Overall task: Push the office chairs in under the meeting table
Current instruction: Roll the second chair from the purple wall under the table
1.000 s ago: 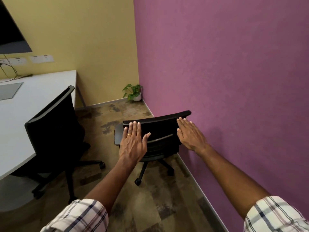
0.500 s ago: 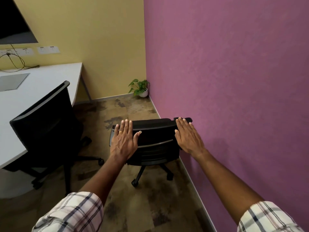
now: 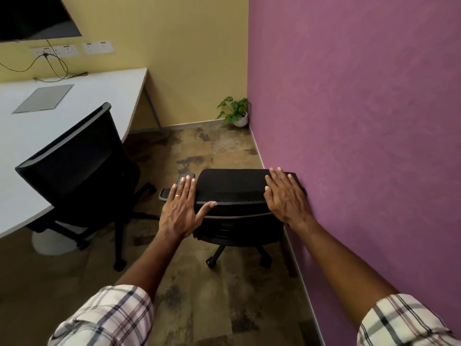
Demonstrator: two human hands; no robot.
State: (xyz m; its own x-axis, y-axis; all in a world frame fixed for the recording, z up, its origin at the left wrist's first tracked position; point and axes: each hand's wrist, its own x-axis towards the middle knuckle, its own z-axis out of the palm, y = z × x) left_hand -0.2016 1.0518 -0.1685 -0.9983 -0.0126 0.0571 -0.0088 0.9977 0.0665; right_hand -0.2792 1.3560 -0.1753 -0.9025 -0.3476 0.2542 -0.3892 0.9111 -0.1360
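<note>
A black mesh office chair (image 3: 233, 189) stands close beside the purple wall (image 3: 361, 121), its backrest toward me. My left hand (image 3: 180, 211) lies flat on the left end of the backrest top, fingers straight, thumb along the rim. On the right end rests my right hand (image 3: 284, 196), also flat, next to the wall. A second black office chair (image 3: 74, 166) stands at the left, its seat partly under the white meeting table (image 3: 99, 96).
A small potted plant (image 3: 235, 113) sits in the corner on the floor. A grey panel (image 3: 43, 98) is set into the tabletop, with cables (image 3: 50, 63) running up to wall sockets and a dark screen (image 3: 37, 18) above. Brown floor lies open between the two chairs.
I have come closer and now look down over the chair's backrest onto its seat. Both hands have stayed flat on the backrest top.
</note>
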